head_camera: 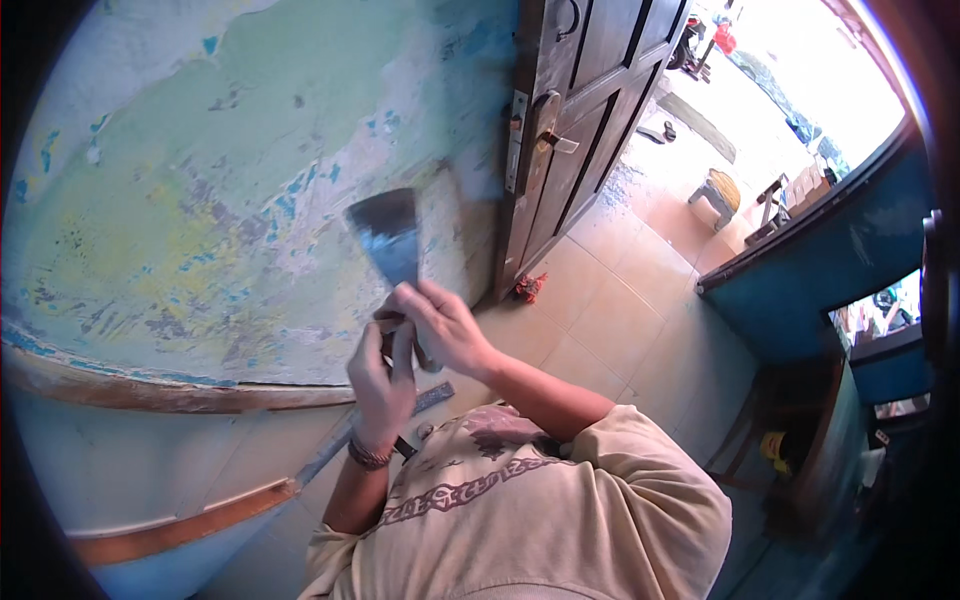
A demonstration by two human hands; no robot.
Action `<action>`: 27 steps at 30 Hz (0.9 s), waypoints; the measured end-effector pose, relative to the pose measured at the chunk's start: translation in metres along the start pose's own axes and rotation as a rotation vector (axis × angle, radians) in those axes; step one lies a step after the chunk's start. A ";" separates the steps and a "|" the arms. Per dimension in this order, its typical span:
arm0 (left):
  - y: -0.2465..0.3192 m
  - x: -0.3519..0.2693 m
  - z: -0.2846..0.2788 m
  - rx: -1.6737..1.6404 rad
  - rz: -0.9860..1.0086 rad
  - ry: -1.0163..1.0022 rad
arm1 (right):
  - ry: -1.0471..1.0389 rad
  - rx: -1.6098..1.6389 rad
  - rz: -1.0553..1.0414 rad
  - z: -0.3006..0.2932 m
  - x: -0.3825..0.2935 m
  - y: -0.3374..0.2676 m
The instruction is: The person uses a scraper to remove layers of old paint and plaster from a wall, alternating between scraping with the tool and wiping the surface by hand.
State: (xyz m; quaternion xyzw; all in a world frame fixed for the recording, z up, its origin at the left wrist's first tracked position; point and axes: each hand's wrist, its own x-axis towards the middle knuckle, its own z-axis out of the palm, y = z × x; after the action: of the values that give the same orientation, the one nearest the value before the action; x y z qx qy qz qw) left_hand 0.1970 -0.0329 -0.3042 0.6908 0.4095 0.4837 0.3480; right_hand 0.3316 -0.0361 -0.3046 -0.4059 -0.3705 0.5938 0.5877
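Note:
A wide-bladed scraper (388, 234) points up and away from me, its metal blade slightly blurred in front of the patchy wall (172, 225). My right hand (450, 330) is closed around it where the blade meets the handle, thumb along the neck. Just left of the handle is my left hand (382, 386), with a bracelet at its wrist. Its fingers are bent close against the tool and the other hand. Whether they grip the handle is hidden. The rounded handle end (429, 361) shows below my right hand.
A dark wooden panelled door (566, 135) with a lever handle stands ajar on the right. By its foot lies a red cloth (531, 288). Beyond, a small stool (715, 199) stands on the tiles. Wooden trim (187, 394) edges the wall at lower left.

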 end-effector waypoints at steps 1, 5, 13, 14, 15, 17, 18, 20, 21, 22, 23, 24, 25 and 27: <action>-0.002 0.012 0.002 0.388 0.155 -0.094 | 0.130 0.077 -0.169 -0.008 0.008 0.002; 0.020 0.069 0.016 0.713 0.488 0.190 | 0.218 -0.408 0.095 -0.081 0.004 -0.031; 0.019 0.197 0.041 1.506 0.775 0.232 | 0.141 -0.682 -0.055 -0.151 0.003 -0.033; 0.011 0.198 0.044 1.510 0.777 0.234 | 0.089 -0.569 0.039 -0.154 0.002 -0.041; 0.003 0.201 0.052 1.507 0.780 0.154 | 0.051 -0.458 0.132 -0.156 0.000 -0.050; -0.012 0.199 0.067 1.486 0.795 0.055 | 0.101 -0.441 0.191 -0.155 -0.007 -0.065; -0.018 0.197 0.073 1.457 0.788 0.010 | 0.138 -0.516 0.157 -0.156 -0.010 -0.068; -0.022 0.194 0.075 1.409 0.768 -0.109 | 0.175 -0.608 0.067 -0.159 -0.014 -0.069; -0.024 0.194 0.070 1.373 0.782 -0.142 | 0.166 -0.623 0.009 -0.161 -0.015 -0.067; -0.024 0.193 0.059 1.342 0.795 -0.176 | 0.176 -0.640 -0.075 -0.162 -0.013 -0.058; -0.023 0.193 0.051 1.243 0.789 -0.140 | 0.191 -0.662 -0.158 -0.162 -0.010 -0.052; -0.019 0.191 0.046 1.140 0.779 -0.111 | 0.202 -0.680 -0.159 -0.159 -0.010 -0.054; -0.008 0.190 0.046 1.159 0.800 0.007 | 0.216 -0.699 -0.157 -0.157 -0.011 -0.057; 0.008 0.186 0.046 1.147 0.842 0.119 | 0.201 -0.732 -0.152 -0.147 -0.012 -0.071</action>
State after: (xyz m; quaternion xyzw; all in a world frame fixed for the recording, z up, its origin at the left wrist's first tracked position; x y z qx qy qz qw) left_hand 0.2790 0.1278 -0.2390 0.8369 0.3162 0.3225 -0.3092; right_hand 0.4947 -0.0507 -0.2969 -0.6163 -0.5274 0.3343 0.4798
